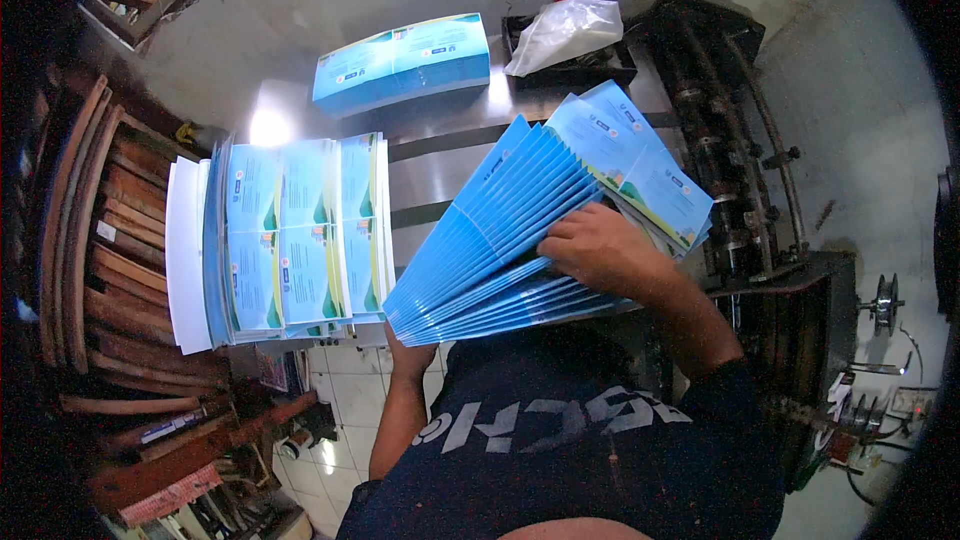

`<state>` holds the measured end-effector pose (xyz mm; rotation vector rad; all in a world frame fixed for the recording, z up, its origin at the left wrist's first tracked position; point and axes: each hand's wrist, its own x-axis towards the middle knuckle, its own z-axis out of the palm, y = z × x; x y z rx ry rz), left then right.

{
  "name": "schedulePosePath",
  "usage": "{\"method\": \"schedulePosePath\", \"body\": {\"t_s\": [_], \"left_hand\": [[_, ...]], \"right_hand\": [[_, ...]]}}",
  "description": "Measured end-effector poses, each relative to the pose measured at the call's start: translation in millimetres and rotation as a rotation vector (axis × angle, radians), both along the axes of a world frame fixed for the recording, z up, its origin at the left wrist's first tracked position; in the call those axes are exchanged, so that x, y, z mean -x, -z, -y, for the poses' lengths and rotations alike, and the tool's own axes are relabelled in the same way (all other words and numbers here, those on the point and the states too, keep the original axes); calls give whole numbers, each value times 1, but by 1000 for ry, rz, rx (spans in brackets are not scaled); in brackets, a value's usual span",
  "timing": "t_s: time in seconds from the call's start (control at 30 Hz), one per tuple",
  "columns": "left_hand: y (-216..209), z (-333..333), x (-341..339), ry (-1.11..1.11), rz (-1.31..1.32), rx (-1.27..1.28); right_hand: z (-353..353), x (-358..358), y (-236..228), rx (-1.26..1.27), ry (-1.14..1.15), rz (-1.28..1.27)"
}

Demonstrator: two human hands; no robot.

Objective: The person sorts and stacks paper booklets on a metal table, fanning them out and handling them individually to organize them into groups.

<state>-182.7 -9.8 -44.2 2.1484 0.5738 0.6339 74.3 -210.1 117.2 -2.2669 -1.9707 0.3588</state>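
A thick fan of blue printed sheets (pixel 490 240) spreads out in front of me, narrow at its lower left end and wide toward the right. My left hand (pixel 405 348) is closed on that narrow end, its fingers mostly hidden under the paper. On the wide side, my right hand (pixel 598 248) has its fingers curled against the sheet edges, fingertips in among them. Flat sheets with a green and yellow border (pixel 640 165) show at the upper right of the fan. Left of it lie overlapping stacks of similar printed sheets (pixel 305 230).
A neat blue stack (pixel 400 65) sits at the table's back. Right of it, a dark tray (pixel 610 75) holds a white plastic bag (pixel 567 32). A black machine with rollers (pixel 710 160) borders the right side. Wooden slats (pixel 130 240) stand at left; wire spools (pixel 880 305) are far right.
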Motion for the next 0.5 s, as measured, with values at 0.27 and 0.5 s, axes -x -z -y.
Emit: {"method": "schedulePosePath", "body": {"t_s": [0.27, 0.5], "left_hand": [[-2, -1, 9, -10, -32, 192], [-18, 13, -3, -118, 104, 390]], "right_hand": [[71, -63, -75, -493, 713, -347], [136, -160, 61, -201, 791, -68]]}}
